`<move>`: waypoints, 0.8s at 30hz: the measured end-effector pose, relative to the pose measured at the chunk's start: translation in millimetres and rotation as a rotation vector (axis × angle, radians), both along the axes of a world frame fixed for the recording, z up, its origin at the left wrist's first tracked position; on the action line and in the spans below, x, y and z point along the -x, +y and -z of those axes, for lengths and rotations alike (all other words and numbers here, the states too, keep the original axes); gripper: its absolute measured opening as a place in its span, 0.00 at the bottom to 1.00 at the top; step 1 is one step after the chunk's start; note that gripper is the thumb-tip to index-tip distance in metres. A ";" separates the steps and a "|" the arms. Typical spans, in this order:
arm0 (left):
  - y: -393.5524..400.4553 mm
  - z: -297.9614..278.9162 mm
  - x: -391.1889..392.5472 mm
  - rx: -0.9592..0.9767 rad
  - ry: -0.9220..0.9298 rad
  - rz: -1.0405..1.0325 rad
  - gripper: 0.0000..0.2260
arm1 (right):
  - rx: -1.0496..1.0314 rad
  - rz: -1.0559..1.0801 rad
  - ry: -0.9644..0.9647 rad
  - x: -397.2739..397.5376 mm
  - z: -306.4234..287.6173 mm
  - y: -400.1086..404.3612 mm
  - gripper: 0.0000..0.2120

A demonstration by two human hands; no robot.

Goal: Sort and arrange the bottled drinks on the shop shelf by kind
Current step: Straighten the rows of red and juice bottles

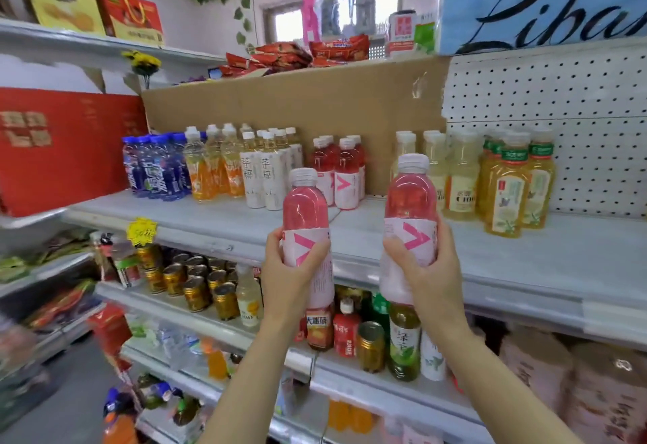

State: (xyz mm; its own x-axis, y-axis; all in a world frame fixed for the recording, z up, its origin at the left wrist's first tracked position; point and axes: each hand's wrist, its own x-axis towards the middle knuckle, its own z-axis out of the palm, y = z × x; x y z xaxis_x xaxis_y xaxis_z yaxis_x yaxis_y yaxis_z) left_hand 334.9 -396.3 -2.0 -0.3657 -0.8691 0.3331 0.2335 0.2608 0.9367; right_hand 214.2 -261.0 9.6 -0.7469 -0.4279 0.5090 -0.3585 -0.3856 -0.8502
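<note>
Two pink plastic bottles, left (308, 233) and right (410, 223), look full, rigid, slick; left hand (285, 268) and right hand (429, 268) fingers clamp their labelled waists before the shelf's front edge (507, 279).

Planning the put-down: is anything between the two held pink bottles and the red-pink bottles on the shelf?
Nothing visible: bare grey shelf lies before the red-pink bottle group, between the left-hand pink bottle and right-hand pink bottle.

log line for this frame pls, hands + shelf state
left hand: holds pink bottle | right hand: holds second pink bottle | both upright, off shelf | red bottles group behind
</note>
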 end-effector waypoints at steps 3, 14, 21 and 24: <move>-39.6 -7.4 3.5 0.045 -0.023 -0.021 0.22 | 0.032 -0.045 0.016 1.6 -3.9 -46.7 0.33; -158.3 -18.7 48.5 0.083 -0.063 0.068 0.19 | 0.011 0.017 -0.004 36.5 -10.0 -163.1 0.32; -214.7 -20.0 93.5 0.051 -0.035 0.209 0.30 | -0.083 0.096 -0.071 55.5 -4.4 -188.5 0.35; -243.0 -20.9 121.3 0.091 -0.108 0.266 0.34 | -0.138 0.142 -0.152 65.2 -5.7 -197.4 0.36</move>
State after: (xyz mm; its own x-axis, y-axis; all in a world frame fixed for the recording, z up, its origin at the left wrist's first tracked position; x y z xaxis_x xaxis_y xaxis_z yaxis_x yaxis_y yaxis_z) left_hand 213.6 -639.3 18.9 -0.6142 -0.7063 0.3520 0.2052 0.2878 0.9355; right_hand 149.1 -458.5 15.3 -0.8681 -0.3704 0.3303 -0.2650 -0.2168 -0.9396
